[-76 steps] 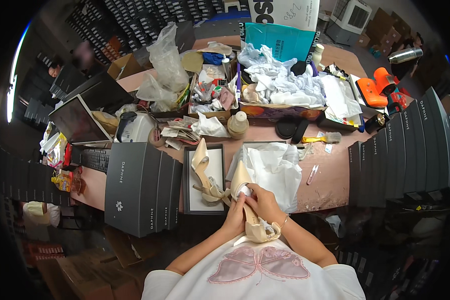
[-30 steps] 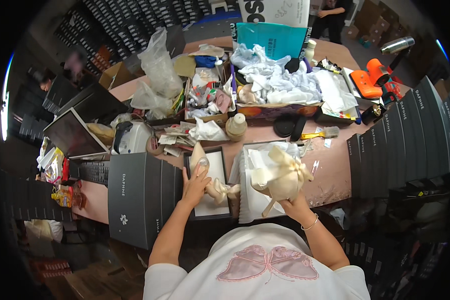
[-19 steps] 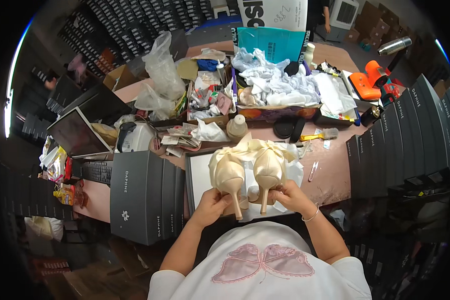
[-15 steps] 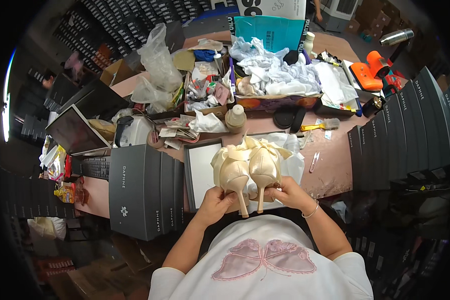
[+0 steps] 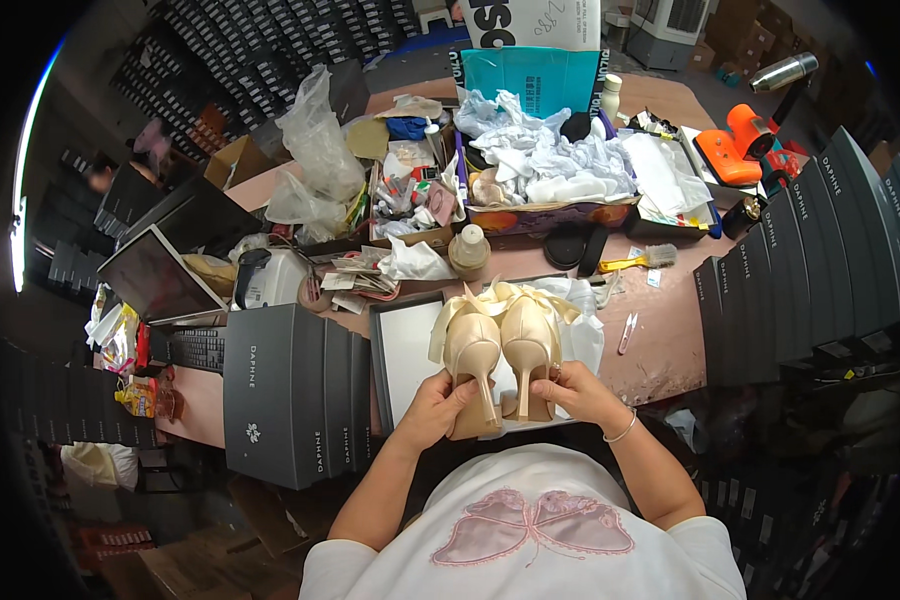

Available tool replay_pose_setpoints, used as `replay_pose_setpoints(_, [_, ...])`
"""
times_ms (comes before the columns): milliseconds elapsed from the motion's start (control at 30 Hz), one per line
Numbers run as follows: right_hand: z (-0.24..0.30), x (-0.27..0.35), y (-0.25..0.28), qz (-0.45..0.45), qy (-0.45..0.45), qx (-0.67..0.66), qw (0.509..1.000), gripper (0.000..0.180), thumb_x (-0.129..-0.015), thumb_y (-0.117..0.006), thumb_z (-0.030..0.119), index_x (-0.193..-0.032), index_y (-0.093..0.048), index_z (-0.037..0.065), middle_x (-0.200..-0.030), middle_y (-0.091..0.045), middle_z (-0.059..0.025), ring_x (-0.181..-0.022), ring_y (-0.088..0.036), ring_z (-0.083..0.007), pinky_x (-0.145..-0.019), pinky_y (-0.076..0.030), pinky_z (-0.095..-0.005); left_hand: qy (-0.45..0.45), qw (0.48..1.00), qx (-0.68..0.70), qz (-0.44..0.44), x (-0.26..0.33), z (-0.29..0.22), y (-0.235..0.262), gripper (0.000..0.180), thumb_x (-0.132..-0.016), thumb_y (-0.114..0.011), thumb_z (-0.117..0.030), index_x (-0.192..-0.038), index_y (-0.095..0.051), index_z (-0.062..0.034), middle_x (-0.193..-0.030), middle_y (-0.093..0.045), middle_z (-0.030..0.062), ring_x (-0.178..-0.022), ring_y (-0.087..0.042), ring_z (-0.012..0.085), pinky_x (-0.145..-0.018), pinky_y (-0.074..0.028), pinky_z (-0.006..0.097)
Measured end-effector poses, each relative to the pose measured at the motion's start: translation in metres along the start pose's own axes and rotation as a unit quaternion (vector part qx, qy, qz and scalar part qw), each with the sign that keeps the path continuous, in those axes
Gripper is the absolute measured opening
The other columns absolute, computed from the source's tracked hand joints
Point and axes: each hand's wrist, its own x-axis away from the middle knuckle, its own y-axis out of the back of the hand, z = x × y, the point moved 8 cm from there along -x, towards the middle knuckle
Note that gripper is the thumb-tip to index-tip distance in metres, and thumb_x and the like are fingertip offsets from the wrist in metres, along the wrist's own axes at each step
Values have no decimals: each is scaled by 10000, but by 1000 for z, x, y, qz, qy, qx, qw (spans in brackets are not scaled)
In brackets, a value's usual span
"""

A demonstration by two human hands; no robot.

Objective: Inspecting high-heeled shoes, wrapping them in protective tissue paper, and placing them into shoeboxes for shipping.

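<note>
A pair of cream satin high-heeled shoes (image 5: 473, 343) is held up side by side before me, heels toward me and ribbon bows on top. My left hand (image 5: 434, 408) is closed round the left shoe, thumb by its heel. Closed on the right shoe (image 5: 528, 338) is my right hand (image 5: 578, 394), with a bracelet at that wrist. Tan soles show below the heels. Under and behind the shoes lies an open shoe box (image 5: 406, 345) with a pale inside, and white tissue paper (image 5: 582, 335) sticks out to the right.
Dark shoe boxes (image 5: 280, 395) stand at the left, with a taller row (image 5: 798, 260) at the right. Beyond the shoes are a bottle (image 5: 469, 252), a yellow-handled brush (image 5: 638, 258), small thread snips (image 5: 627, 333) and a carton of crumpled paper (image 5: 555, 215). A monitor (image 5: 160, 275) stands far left.
The shoes have tipped in my hands, so more of their soles and upright heels shows. Both hands keep their hold, and the view has shifted slightly.
</note>
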Motion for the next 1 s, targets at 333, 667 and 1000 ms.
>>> replay_pose_setpoints(333, [-22,0,8,-70,-125,-267,953,466,-997,-403,425,-1081,-589,6,-898,-614,-42,-752,-586,-96,-656,-497,-238,106,943,313,43,-30,20,-17,545,-1006,-302,-441,-1303,-414,2,-1164,-561,213,-976,-621,257,-766,-578,381])
replay_pose_setpoints(667, [-27,25,49,-65,-54,-143,986,337,-929,-584,286,-1103,-594,-3,-938,-617,-22,-825,-575,-86,-729,-485,-245,159,930,327,58,-55,51,-50,505,-1002,-352,-427,-1290,-432,-20,-1138,-579,188,-947,-620,245,-773,-559,382])
replay_pose_setpoints(1000, [-136,60,281,-303,-155,332,880,260,-825,-647,168,-977,-629,-42,-885,-651,-148,-783,-621,-264,-724,-487,-352,119,975,186,13,-59,32,-57,428,-997,-411,-372,-1225,-479,-15,-1077,-604,145,-922,-614,214,-804,-531,353])
